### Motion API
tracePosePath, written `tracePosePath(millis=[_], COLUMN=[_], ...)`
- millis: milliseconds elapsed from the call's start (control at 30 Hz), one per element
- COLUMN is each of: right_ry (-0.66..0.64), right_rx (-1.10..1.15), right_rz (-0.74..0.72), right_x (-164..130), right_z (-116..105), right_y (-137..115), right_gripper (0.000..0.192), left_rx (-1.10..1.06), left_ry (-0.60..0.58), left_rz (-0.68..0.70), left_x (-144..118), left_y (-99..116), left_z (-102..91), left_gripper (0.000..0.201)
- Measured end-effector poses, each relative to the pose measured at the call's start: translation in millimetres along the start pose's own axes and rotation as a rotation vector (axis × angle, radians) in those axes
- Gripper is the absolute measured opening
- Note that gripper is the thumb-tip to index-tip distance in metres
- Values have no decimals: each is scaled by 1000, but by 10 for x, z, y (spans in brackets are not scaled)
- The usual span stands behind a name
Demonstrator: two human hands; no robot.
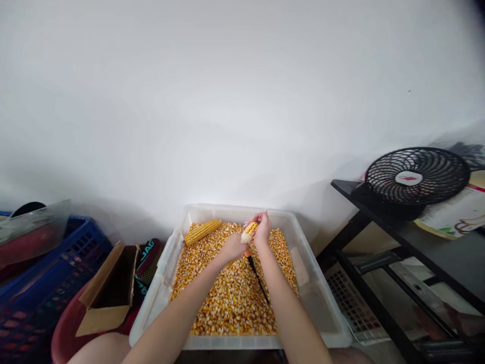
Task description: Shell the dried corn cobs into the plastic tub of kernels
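Note:
A partly shelled corn cob (249, 232) is held over a clear plastic bin of loose corn kernels (223, 303). My right hand (262, 231) is closed around its right side. My left hand (233, 246) is closed against the cob's pale, bare lower end; its fingertips are partly hidden. Just below my hands, a thin tool with an orange and black handle (249, 258), like a screwdriver, slants over the kernels. A full ear of corn (202, 232) rests on the kernels at the bin's back left.
The plastic bin (326, 308) stands against a white wall (227, 101). Left of it are an open cardboard box (106, 316), a red basin (66, 323) and a blue basket (91, 242). To the right, a black fan (417, 177) sits on a dark rack (364, 202).

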State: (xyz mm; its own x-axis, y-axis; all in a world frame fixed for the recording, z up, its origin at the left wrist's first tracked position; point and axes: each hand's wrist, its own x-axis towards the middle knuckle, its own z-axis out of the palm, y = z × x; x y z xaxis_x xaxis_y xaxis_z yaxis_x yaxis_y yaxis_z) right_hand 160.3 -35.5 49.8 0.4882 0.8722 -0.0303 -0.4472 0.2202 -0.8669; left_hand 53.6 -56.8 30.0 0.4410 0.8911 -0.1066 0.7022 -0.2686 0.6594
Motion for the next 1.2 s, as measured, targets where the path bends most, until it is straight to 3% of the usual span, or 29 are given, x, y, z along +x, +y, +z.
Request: tracePosePath(millis=[167,267,367,600,833,1000,1200], right_ry=[-96,11,127,187,95,5,-63], right_rx=[-2,-25,-26,-97,-264,-96,-90], right_rz=[245,292,243,45,-97,30,167], right_x=[110,142,153,105,63,90,96], right_z=[-111,-147,-151,-98,-103,-90,-77], right_y=[-34,6,34,51,120,85,34], right_gripper=[47,44,41,42,47,45,41], left_rx=[292,485,571,390,128,-28,-25], left_ry=[110,139,162,88,39,-32,32], left_rz=[-76,-85,-12,-18,-22,-28,-88], left_x=[-60,-92,-97,-113,-50,12,-13], left_y=[-13,26,63,51,-14,-63,-31], left_z=[-75,-81,-70,-54,99,107,29], left_gripper=[20,24,25,18,18,16,18])
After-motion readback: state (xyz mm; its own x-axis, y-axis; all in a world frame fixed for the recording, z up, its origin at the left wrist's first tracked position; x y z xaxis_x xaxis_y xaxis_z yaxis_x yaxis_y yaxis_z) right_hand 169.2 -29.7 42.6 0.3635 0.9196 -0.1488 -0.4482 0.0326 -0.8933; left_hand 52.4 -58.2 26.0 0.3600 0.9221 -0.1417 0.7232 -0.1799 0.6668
